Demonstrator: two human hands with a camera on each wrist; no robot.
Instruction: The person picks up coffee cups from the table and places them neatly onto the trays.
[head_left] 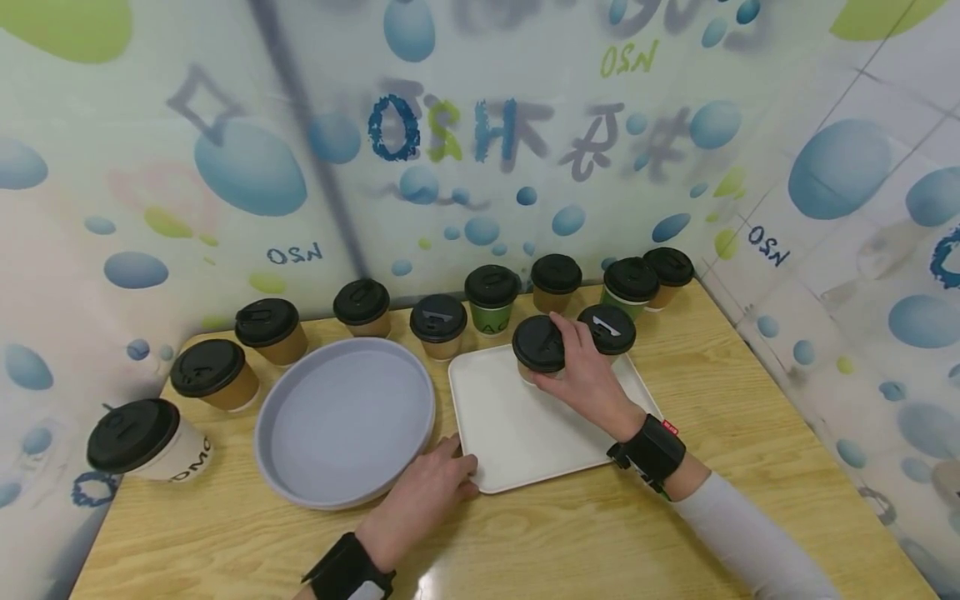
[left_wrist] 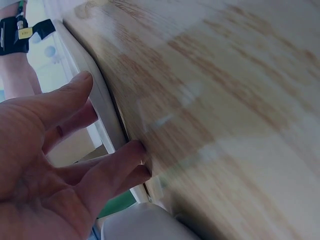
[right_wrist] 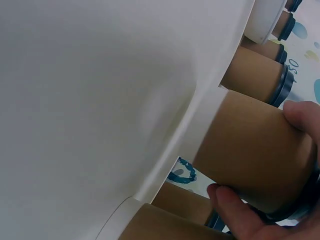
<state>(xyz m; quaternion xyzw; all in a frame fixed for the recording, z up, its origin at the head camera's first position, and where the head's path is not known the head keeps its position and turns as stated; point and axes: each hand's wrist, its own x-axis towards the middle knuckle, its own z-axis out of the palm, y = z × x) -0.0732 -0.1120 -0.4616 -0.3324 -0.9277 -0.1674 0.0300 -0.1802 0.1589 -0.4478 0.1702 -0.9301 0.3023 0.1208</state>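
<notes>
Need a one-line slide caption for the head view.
Right hand grips a black-lidded cup at the far edge of the white tray; left hand touches the tray's near left corner.

The left hand [left_wrist: 50, 177] touches the white tray [left_wrist: 106, 114] on the wood-grain tabletop [left_wrist: 225, 115], 1 black wristband [left_wrist: 11, 40] beyond.

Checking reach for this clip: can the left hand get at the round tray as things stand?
Likely yes: the left hand lies close beside the round tray, with nothing visible between them.
</notes>
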